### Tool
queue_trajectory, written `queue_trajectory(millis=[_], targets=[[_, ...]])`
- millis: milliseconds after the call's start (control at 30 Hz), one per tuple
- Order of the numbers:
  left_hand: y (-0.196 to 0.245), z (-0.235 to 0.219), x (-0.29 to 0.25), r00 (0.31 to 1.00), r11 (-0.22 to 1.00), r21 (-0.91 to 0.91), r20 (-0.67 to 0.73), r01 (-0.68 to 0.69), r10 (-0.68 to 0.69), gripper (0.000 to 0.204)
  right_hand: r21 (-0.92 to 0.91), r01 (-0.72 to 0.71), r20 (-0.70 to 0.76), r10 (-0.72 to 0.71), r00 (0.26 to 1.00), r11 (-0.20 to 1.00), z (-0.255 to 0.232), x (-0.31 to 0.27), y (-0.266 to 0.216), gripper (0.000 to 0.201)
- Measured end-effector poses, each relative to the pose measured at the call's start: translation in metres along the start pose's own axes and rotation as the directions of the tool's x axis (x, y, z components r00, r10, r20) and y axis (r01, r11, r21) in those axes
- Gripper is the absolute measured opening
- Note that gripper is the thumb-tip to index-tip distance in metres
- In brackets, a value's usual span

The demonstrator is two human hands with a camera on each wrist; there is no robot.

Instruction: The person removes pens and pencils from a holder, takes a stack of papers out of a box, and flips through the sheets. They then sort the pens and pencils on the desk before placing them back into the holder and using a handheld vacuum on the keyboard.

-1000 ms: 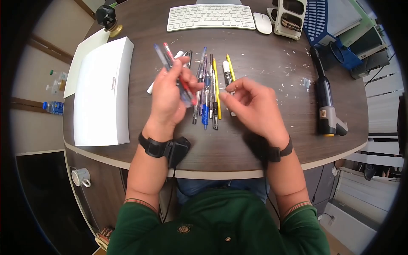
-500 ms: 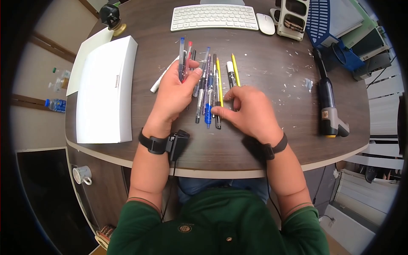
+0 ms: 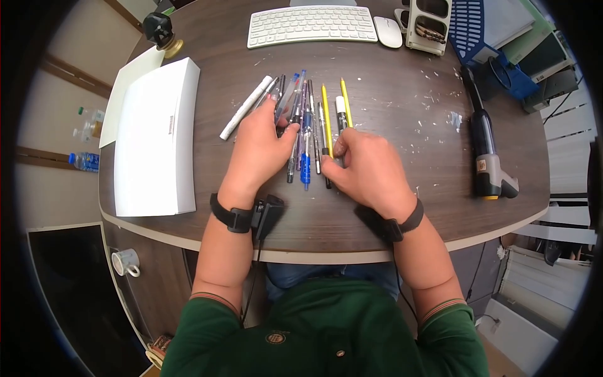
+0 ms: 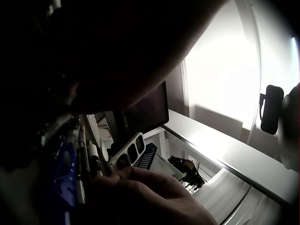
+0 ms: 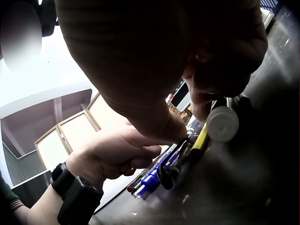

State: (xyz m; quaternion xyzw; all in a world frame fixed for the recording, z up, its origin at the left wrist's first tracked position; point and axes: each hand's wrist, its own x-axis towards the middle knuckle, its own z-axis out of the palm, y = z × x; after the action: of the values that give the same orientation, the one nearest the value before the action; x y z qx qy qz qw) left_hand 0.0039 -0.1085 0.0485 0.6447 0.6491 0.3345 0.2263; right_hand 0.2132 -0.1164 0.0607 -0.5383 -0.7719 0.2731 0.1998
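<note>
Several pens, a blue-gripped one among them, lie side by side on the desk. At their left side the left hand curls round pens, a blue-capped pen showing past its fingers; how many it holds is hidden. The right hand has its thumb on a black-capped pen beside a yellow pencil, fingers curled opposite. A white-capped marker and another yellow pencil lie partly beneath that hand. The right wrist view shows the marker's white cap close to the fingers.
A white marker lies left of the pens. Farther left is a thick white paper stack. Keyboard and mouse stand behind; a handheld vacuum lies at the right. Small scraps dot the desk.
The left hand, with its pens, has turned and lowered towards the left side of the row. The right hand has come down to the row, and the black-capped pen and yellow pencil have shifted slightly right.
</note>
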Motion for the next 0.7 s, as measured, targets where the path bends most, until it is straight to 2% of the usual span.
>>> queue_trajectory(millis=[200, 367, 700], targets=[[0.0010, 0.0016, -0.0021, 1.000, 0.998, 0.055, -0.003, -0.026, 0.026, 0.026, -0.025, -0.005, -0.016, 0.005, 1.000, 1.000, 0.0015, -0.0006, -0.0020, 0.029], [0.0015, 0.0016, -0.0017, 0.999, 0.997, 0.063, -0.005, -0.049, 0.049, 0.029, -0.048, 0.035, 0.038, -0.033, 0.999, 0.998, -0.0026, -0.0024, -0.0051, 0.030], [0.0063, -0.0016, -0.0027, 0.999, 0.997, 0.073, 0.017, -0.034, 0.033, 0.031, -0.070, 0.039, 0.035, -0.036, 0.999, 0.997, -0.0013, -0.0056, -0.0030, 0.027]])
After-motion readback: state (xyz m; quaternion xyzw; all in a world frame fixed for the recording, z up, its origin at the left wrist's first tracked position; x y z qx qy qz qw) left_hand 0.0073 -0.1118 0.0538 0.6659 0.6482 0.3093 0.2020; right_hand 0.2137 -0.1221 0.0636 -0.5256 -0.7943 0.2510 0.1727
